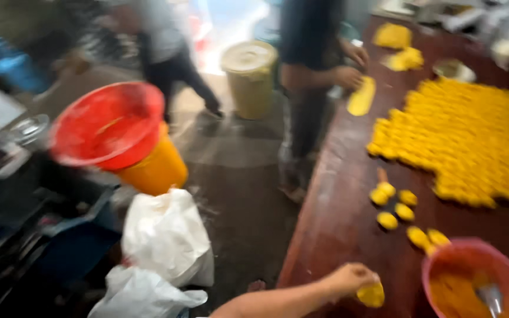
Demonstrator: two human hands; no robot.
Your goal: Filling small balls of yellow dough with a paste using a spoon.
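Note:
My left hand (351, 277) reaches in from the bottom edge over the near end of a dark red-brown table (337, 212). Its fingers are closed on a small yellow dough piece (372, 295). Just right of it stands a pink bowl (443, 259) with yellow mixture and a metal spoon (491, 295). Several small yellow balls (395, 203) lie loose on the table beyond the hand. Farther back, a large patch of packed yellow pieces (466, 135) covers the table. My right hand is out of view.
Another person (310, 65) stands at the table's left side, hands by a yellow oval piece (361, 96). A second person (160, 41) walks at the back. On the floor are a red tub (107, 123) on an orange bucket (157, 168), white bags (163, 235) and a beige lidded bucket (250, 76).

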